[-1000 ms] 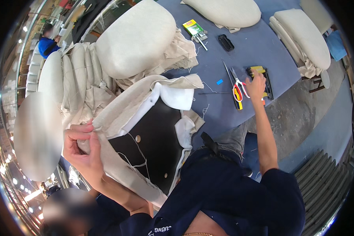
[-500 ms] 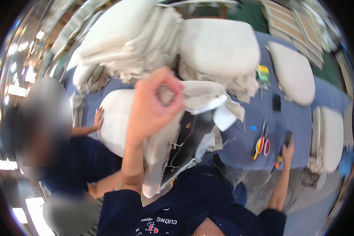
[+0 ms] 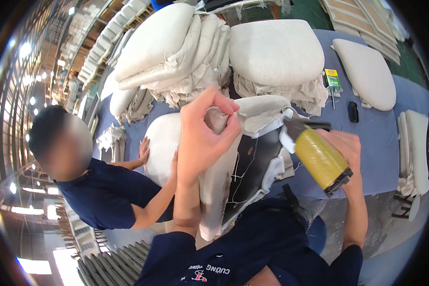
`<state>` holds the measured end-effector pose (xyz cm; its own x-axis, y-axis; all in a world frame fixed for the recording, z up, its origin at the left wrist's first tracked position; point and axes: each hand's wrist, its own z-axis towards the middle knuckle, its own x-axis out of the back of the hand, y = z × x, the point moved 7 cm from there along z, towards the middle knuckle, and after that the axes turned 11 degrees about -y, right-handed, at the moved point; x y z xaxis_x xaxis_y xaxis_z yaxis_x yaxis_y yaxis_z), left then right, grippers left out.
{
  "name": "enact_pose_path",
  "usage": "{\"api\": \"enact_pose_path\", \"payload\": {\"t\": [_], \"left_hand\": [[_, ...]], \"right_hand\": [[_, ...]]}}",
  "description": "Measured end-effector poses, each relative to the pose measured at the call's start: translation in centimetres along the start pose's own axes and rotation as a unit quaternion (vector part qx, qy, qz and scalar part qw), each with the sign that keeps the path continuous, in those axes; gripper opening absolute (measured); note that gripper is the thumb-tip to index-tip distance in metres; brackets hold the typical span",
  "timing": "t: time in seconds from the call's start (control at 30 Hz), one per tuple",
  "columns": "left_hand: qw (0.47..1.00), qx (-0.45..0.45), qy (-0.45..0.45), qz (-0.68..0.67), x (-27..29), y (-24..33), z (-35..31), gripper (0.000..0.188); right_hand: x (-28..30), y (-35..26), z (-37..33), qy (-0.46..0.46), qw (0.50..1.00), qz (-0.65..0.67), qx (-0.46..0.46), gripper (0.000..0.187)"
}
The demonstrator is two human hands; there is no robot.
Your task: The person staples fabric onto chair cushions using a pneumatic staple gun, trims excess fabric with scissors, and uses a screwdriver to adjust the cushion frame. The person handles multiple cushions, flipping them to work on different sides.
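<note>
Far left, a co-worker's hand (image 3: pixel 144 150) rests on a smooth, rounded pale cushion (image 3: pixel 163 143). Next, the left hand (image 3: pixel 207 131) pinches the edge of a soft beige cover (image 3: pixel 215 188), its thumb against its fingertips; below, white-and-red lettering crosses a navy shirt (image 3: pixel 200 257). The cover borders a flat black panel (image 3: pixel 260 162), loose thread trailing over it. Then a glossy yellow, barrel-bodied tool (image 3: pixel 321 159), black-ended, raised beside the panel, gripped by the right hand (image 3: pixel 345 148)! Beyond it, a printed yellow-and-green packet (image 3: pixel 332 78) lies on blue cloth (image 3: pixel 362 157).
</note>
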<state>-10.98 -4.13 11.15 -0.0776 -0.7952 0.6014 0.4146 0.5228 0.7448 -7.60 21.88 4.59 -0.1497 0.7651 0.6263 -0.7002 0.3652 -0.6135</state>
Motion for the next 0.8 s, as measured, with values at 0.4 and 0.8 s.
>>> {"api": "enact_pose_path", "payload": {"t": [0.4, 0.8], "left_hand": [[0.999, -0.034, 0.014, -0.019, 0.1, -0.2, -0.7, 0.014], [0.999, -0.042, -0.018, -0.007, -0.8, 0.9, -0.9, 0.014]], "right_hand": [[-3.2, -1.4, 4.8, -0.047, 0.993, 0.092, 0.065, 0.063], [-2.9, -0.5, 4.8, -0.044, 0.995, 0.077, 0.054, 0.058]]}}
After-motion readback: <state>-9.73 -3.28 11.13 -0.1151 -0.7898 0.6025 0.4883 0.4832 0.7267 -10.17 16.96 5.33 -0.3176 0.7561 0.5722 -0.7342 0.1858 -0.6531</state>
